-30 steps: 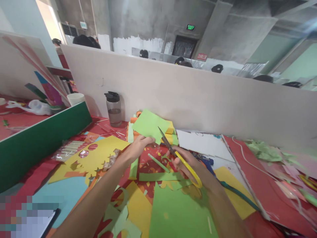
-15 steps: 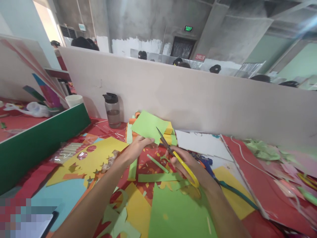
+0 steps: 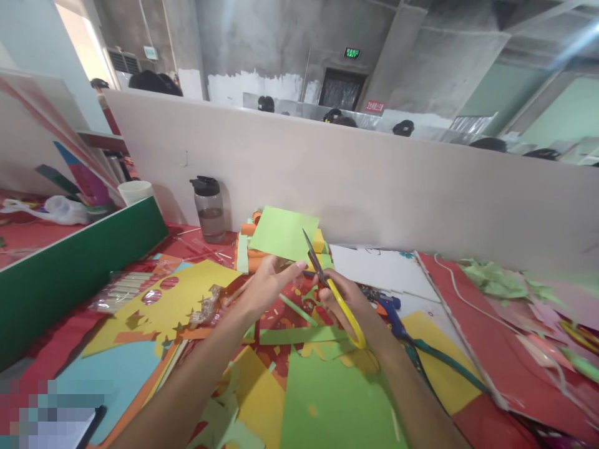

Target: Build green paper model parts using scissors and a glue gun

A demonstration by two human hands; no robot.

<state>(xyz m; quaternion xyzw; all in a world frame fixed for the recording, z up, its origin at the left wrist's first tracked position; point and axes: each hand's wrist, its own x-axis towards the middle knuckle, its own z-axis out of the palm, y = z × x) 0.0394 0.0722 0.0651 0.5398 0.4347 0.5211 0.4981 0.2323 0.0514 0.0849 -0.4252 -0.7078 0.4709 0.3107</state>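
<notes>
Yellow-handled scissors (image 3: pixel 339 300) beside a light green paper sheet (image 3: pixel 284 229), in front of us.
Our left hand (image 3: pixel 262 285) seems to pinch the near edge of the sheet, which lies just beyond it; our right hand (image 3: pixel 344 294) is wrapped around the handles, with the blades pointing away from us. We judge the left thumb most at risk: it is just beside the blades, so a careless closing could nip it. The sheet could also bend, because no finger supports its far edge.
</notes>
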